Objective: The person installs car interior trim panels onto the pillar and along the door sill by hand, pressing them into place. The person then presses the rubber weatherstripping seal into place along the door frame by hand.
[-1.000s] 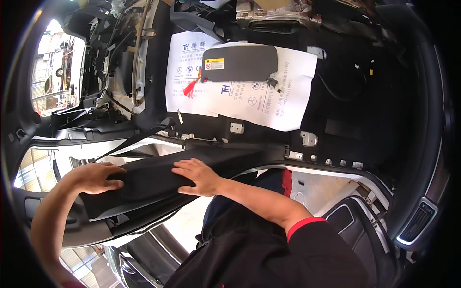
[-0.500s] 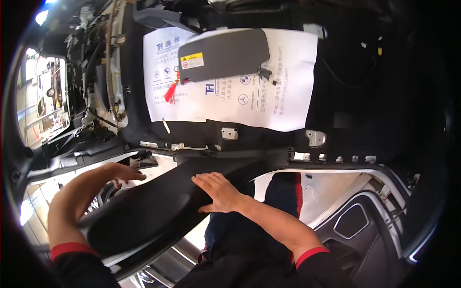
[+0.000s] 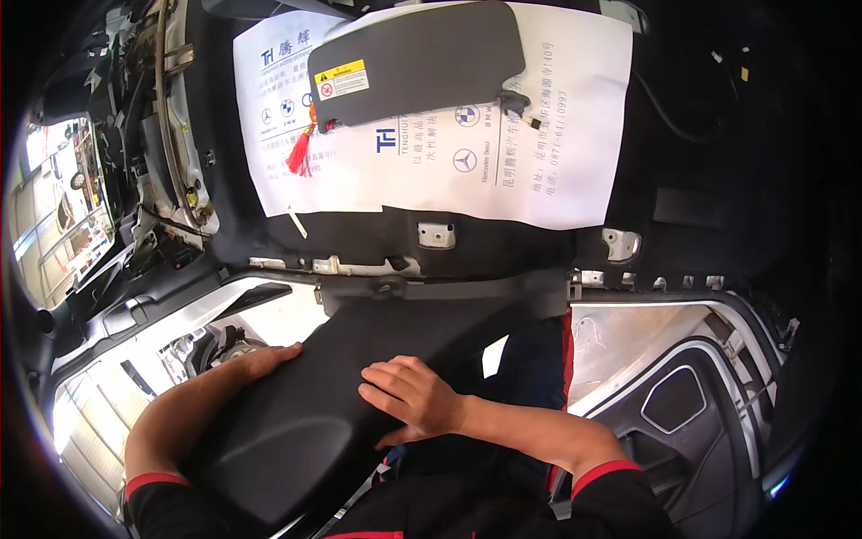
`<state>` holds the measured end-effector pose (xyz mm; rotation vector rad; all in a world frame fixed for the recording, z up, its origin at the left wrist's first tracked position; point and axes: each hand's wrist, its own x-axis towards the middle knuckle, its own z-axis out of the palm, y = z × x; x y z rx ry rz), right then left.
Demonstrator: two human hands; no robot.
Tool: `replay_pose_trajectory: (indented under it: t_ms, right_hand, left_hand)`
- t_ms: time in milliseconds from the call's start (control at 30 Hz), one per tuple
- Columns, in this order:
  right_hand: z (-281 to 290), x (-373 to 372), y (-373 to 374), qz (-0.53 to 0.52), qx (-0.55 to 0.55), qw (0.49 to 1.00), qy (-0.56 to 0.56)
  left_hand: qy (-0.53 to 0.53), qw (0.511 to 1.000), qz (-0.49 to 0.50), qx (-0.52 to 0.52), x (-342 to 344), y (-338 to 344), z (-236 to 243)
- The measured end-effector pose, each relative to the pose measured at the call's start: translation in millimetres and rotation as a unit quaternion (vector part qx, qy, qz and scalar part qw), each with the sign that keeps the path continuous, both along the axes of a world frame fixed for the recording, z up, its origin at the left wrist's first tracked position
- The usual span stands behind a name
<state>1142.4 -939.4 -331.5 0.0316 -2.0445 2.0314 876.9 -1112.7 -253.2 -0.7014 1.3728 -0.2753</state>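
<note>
Presently, on my distant feed, the left hand [image 3: 272, 357] lies along the outer edge of a long, smooth, black plastic trim panel [image 3: 328, 373], its fingers close together; whether that grip clamps, I cannot tell. The right hand [image 3: 413, 395] curves over the opposite edge, thumb apart from fingers, and I cannot tell whether it clasps or merely steadies. The panel slants between both forearms, broad end low and left, narrow end along the pale metal door sill [image 3: 364, 267]. I judge the handling partway done: the narrow end lies at the sill, while the broad end looks unsupported except by hand, its position unsettled. Beyond, a small silvery bracket [image 3: 437, 236] sits exposed on the black carpeted car floor [image 3: 521, 250]. Farther out, printed white paper [image 3: 359, 190] bears a flat, dark-grey sun visor [image 3: 422, 67] with a red tassel [image 3: 301, 154] at its corner.
</note>
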Motion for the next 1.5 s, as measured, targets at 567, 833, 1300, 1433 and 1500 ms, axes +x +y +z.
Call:
replay_pose_trajectory:
  t_ms: [567, 833, 1300, 1433, 1500]
  right_hand:
    - [-14.9, 8.5, 0.7, 0.001, 0.009, 1.0, -0.006]
    - [-15.2, 8.6, 2.6, -0.001, 0.012, 1.0, -0.005]
    - [-22.1, 15.0, 3.9, 0.024, 0.001, 0.999, -0.048]
    - [-24.0, 14.8, 8.0, 0.026, 0.005, 0.998, -0.052]
    - [-27.0, 16.4, 9.0, 0.028, 0.001, 0.998, -0.058]
  left_hand:
    - [0.007, 0.987, -0.142, 0.074, -4.9, -14.6, -22.1]
    - [0.008, 0.991, -0.118, 0.066, -3.8, -7.3, -23.2]
    - [0.007, 0.986, -0.15, 0.066, -0.3, 5.5, -35.5]
    - [0.013, 0.993, -0.093, 0.071, 3.2, -24.9, -50.9]
    - [0.004, 0.991, -0.101, 0.084, 4.9, -17.7, -52.8]
